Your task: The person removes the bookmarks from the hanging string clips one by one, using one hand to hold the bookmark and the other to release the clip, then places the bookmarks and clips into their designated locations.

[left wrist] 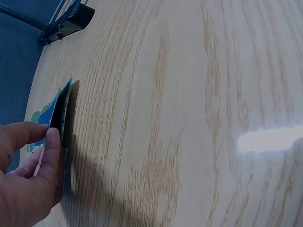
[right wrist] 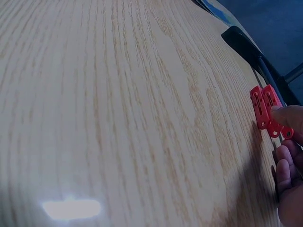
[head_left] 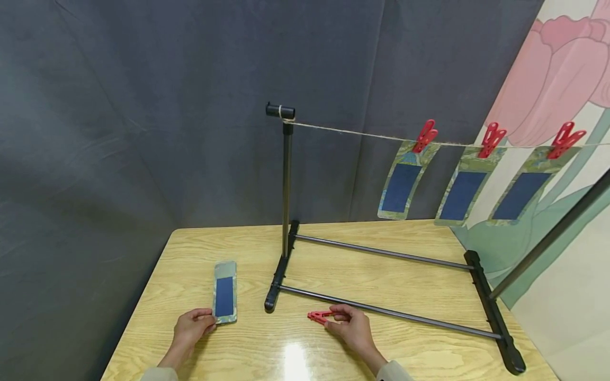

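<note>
A narrow paper card (head_left: 224, 293) with a dark blue panel and a green painted border is at the table's left. My left hand (head_left: 191, 332) pinches its near left corner between thumb and fingers. The left wrist view shows the card (left wrist: 46, 115) bent, one edge raised off the wood. Right of it, before the rack's front bar, my right hand (head_left: 351, 327) pinches red plastic clothespins (head_left: 320, 316). In the right wrist view, red clothespin arms (right wrist: 259, 108) lie side by side under the thumb; how many clothespins there are, I cannot tell.
A black metal rack (head_left: 287, 196) stands on the wooden table (head_left: 200, 248). From its post a string (head_left: 343, 130) runs right. Three similar cards (head_left: 402, 188) hang there by red clothespins (head_left: 425, 136). The front bar (head_left: 391, 313) passes close behind my right hand.
</note>
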`<action>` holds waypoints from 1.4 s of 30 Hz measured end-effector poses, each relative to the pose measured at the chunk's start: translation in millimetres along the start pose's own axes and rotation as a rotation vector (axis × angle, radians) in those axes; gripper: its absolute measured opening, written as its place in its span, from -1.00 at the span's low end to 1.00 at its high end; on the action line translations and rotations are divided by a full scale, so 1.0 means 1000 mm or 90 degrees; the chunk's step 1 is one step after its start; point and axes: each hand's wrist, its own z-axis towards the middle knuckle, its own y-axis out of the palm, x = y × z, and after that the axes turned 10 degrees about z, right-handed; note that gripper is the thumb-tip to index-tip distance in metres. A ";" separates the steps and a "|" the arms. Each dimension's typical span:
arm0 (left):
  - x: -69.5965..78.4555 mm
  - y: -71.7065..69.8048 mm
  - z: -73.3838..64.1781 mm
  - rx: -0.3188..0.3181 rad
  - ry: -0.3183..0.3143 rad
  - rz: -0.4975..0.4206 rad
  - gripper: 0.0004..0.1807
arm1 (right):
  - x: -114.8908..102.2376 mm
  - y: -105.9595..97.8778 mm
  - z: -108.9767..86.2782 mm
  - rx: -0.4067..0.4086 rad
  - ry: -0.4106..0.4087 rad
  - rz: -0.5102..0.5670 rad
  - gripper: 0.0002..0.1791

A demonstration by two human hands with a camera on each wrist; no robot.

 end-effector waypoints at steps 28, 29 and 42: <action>0.004 0.000 0.006 0.018 0.020 0.139 -0.75 | -0.003 -0.005 0.000 0.042 0.008 0.021 -0.72; 0.005 -0.001 0.006 0.019 0.020 0.144 -0.75 | -0.003 -0.006 0.001 0.042 0.002 0.023 -0.72; 0.018 0.004 0.006 0.019 0.048 0.167 -0.69 | -0.020 -0.014 0.007 0.050 -0.029 0.045 -0.76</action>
